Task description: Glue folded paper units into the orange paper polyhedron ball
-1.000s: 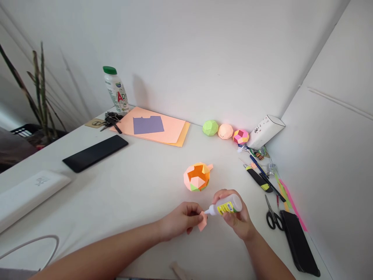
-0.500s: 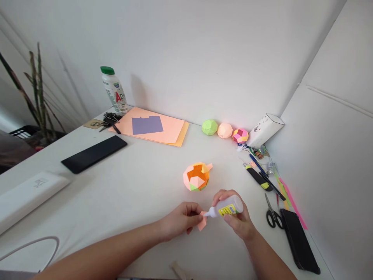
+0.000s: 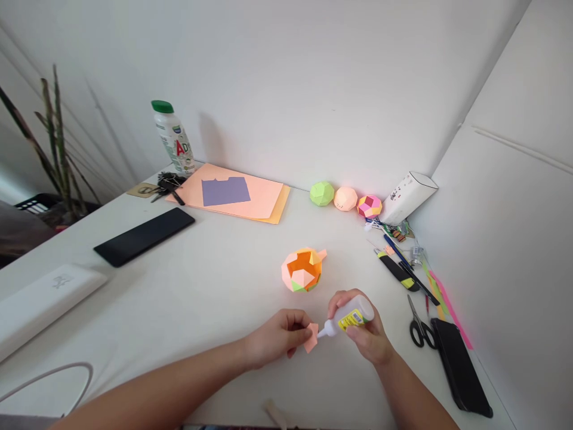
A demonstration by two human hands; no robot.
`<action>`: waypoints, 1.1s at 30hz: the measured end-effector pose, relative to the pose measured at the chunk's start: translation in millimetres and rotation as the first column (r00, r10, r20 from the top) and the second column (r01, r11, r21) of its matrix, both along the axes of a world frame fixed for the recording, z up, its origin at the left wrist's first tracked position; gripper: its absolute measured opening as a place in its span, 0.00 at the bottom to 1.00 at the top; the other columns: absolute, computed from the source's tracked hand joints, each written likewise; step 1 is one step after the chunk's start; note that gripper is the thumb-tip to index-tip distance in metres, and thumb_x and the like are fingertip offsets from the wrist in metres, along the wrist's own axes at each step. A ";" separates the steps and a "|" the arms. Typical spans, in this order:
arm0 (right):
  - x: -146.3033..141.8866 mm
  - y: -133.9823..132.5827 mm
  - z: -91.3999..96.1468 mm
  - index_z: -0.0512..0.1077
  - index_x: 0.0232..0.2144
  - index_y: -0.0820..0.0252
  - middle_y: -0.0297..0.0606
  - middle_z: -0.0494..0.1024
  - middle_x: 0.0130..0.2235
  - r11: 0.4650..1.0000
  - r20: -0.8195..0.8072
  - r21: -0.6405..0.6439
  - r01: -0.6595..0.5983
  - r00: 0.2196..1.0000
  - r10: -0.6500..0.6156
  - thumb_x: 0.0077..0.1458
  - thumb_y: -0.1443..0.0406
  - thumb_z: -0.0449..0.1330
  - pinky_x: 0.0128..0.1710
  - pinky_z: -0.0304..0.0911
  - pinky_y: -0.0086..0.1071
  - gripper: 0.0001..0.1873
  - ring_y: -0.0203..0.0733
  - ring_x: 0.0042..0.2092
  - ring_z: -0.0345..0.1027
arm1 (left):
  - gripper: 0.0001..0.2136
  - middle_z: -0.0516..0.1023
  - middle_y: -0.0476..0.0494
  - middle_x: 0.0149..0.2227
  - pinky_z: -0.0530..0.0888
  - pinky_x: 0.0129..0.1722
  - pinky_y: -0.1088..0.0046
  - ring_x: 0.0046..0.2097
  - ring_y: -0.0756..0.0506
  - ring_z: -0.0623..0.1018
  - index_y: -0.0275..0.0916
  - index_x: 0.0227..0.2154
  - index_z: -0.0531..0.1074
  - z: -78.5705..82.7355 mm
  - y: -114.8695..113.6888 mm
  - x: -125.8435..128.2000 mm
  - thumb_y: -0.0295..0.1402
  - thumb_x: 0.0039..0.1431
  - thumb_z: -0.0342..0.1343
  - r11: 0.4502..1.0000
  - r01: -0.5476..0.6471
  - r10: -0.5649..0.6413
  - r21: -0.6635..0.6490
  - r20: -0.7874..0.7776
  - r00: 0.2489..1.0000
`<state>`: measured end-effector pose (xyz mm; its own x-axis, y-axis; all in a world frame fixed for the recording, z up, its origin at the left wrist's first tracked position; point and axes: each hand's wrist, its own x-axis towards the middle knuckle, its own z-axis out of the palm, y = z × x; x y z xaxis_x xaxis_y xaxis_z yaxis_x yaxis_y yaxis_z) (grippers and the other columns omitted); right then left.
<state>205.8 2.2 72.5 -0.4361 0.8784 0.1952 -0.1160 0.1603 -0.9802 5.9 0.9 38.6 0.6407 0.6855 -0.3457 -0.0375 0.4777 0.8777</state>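
Observation:
My left hand [image 3: 275, 337] pinches a small folded pink paper piece [image 3: 310, 338] low over the white table. My right hand [image 3: 364, 334] grips a small white glue bottle [image 3: 351, 315] with a yellow label, lying sideways, its nozzle touching the paper piece. Just beyond the hands sits an unfinished paper ball [image 3: 302, 270] of pink, orange and green pieces, with an open gap on top.
Scissors [image 3: 417, 325], a black phone [image 3: 459, 370], pens and paper strips lie at the right. Three finished paper balls [image 3: 344, 199] and a white box [image 3: 406, 197] line the back wall. Peach sheets [image 3: 233, 194], keys, a drink bottle [image 3: 172, 138] and another black phone [image 3: 144, 236] sit to the left.
The glue bottle has tilted slightly, its back end rising, with the nozzle still against the paper piece. Both hands stay in nearly the same place.

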 end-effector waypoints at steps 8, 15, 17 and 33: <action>-5.6 -1.7 3.9 0.67 0.41 0.52 0.41 0.73 0.37 0.993 0.028 0.115 0.011 0.999 -0.014 0.55 0.60 0.60 0.33 0.60 0.37 0.11 0.45 0.37 0.64 | 0.20 0.75 0.46 0.27 0.62 0.24 0.76 0.25 0.52 0.64 0.36 0.26 0.68 -1.1 0.8 -0.9 0.51 0.48 0.61 1.000 0.016 -0.016 0.001 0.009 1.000; -4.2 -2.7 5.3 0.67 0.43 0.50 0.40 0.73 0.37 0.985 0.058 0.171 -0.015 0.998 0.006 0.55 0.63 0.59 0.34 0.58 0.37 0.11 0.45 0.37 0.62 | 0.21 0.75 0.46 0.26 0.61 0.23 0.76 0.24 0.53 0.63 0.36 0.25 0.68 -0.1 0.6 -1.2 0.52 0.47 0.61 1.000 0.003 -0.003 -0.001 0.004 1.000; -4.7 -2.3 5.4 0.67 0.43 0.50 0.40 0.73 0.37 0.984 0.045 0.176 -0.011 0.999 0.003 0.56 0.63 0.59 0.34 0.58 0.37 0.12 0.45 0.38 0.62 | 0.21 0.75 0.46 0.26 0.61 0.23 0.76 0.24 0.53 0.63 0.36 0.25 0.68 -0.1 0.4 -1.6 0.52 0.47 0.61 1.000 0.000 0.000 0.001 0.004 1.000; 0.7 -0.6 4.2 0.71 0.38 0.52 0.36 0.74 0.33 0.994 -0.179 -0.094 0.047 0.982 -0.063 0.51 0.59 0.64 0.28 0.55 0.30 0.11 0.39 0.31 0.61 | 0.18 0.66 0.54 0.16 0.63 0.23 0.75 0.19 0.54 0.64 0.36 0.23 0.68 -3.8 1.4 -0.2 0.48 0.47 0.61 0.999 -0.050 0.050 -0.002 0.005 0.999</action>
